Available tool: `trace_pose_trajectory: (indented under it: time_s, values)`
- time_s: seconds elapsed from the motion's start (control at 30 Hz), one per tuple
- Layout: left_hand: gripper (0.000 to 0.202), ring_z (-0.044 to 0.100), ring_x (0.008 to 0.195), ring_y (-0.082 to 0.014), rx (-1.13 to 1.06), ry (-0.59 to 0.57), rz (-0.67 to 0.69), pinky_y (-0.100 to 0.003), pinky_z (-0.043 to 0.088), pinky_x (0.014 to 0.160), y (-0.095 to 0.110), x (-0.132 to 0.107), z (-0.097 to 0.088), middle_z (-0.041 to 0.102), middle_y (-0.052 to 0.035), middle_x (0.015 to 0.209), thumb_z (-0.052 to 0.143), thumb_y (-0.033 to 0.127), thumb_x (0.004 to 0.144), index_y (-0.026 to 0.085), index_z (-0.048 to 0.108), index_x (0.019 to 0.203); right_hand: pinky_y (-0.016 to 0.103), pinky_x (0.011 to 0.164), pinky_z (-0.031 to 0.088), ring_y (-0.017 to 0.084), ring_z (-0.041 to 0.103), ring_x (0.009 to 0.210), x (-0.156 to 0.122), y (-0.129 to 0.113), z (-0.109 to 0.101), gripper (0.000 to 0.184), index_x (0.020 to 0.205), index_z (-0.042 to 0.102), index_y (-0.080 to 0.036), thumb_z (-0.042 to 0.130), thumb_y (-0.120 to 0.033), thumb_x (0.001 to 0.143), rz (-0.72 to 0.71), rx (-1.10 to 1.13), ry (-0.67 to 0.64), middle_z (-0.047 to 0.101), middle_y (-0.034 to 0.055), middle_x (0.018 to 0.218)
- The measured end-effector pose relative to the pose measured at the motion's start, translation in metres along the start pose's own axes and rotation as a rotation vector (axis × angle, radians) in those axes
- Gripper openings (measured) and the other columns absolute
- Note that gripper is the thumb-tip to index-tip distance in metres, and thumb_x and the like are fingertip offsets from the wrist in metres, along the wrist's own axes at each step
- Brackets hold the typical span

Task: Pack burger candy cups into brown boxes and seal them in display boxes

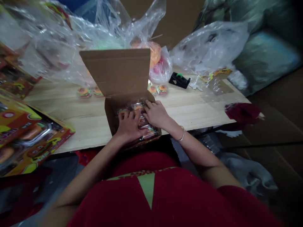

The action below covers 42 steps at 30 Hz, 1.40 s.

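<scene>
An open cardboard box (123, 74) stands in front of me with its lid raised at the back. Inside lie several small burger-shaped pieces in clear plastic packs (139, 107). My left hand (129, 126) lies on the packs at the left of the box, palm down with fingers spread. At the right side of the box, my right hand (156, 114) reaches over the rim, its fingers stretched onto the packs. Neither hand lifts anything. Parts of the packs are hidden under both hands.
Wrapped burger pieces (84, 92) lie behind the box on the wooden table (78, 116). A black tape dispenser (180, 80) sits at the back right. Clear plastic bags (208, 44) crowd the rear. Printed display boxes (35, 138) stand at left, and a dark red cloth (242, 113) lies at the right edge.
</scene>
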<state>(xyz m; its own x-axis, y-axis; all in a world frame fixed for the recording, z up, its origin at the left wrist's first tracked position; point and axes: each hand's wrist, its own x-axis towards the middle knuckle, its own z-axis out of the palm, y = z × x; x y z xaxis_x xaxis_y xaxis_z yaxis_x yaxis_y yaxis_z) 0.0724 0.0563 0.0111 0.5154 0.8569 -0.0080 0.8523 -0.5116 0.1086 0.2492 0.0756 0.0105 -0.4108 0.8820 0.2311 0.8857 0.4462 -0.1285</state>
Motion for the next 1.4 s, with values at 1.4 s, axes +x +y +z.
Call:
trace_pose_trajectory:
  time_s: [1.4]
  values:
    - [0.03, 0.026, 0.149, -0.0276, -0.206, -0.131, 0.577, -0.049, 0.028, 0.119, -0.059, -0.045, -0.016, 0.027, -0.0032, 0.163, 0.048, 0.042, 0.098, 0.025, 0.064, 0.117, 0.053, 0.097, 0.047, 0.038, 0.05, 0.125, -0.082, 0.01, -0.004, 0.08, 0.156, 0.031, -0.016, 0.054, -0.059, 0.093, -0.175, 0.144, -0.124, 0.011, 0.0073, 0.165]
